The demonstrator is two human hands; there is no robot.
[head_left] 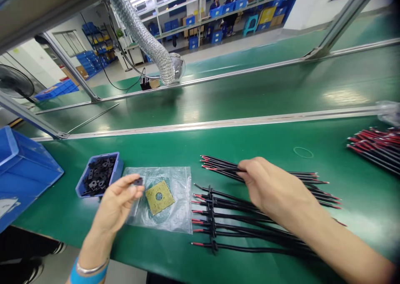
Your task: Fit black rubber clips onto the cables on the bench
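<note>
Between the thumb and fingers of my left hand point(117, 203) is a small black plastic part point(138, 181). My right hand point(265, 182) pinches a black cable point(226, 168) with red wire at its tip, just above a bundle of similar cables point(218, 162). Nearer to me lies a row of cables point(237, 227) with black plastic pieces point(211, 217) around them near their red-and-silver ends. Beside my left hand, a yellowish square pad point(152, 195) with a round hole rests on a clear plastic bag point(179, 217).
A small blue bin point(117, 167) of black parts stands left, near a large blue crate point(34, 163). More cables point(378, 146) lie far right, with a green rubber band point(303, 152) nearby. A metal rail point(200, 127) crosses the bench; a silver duct point(150, 38) hangs above.
</note>
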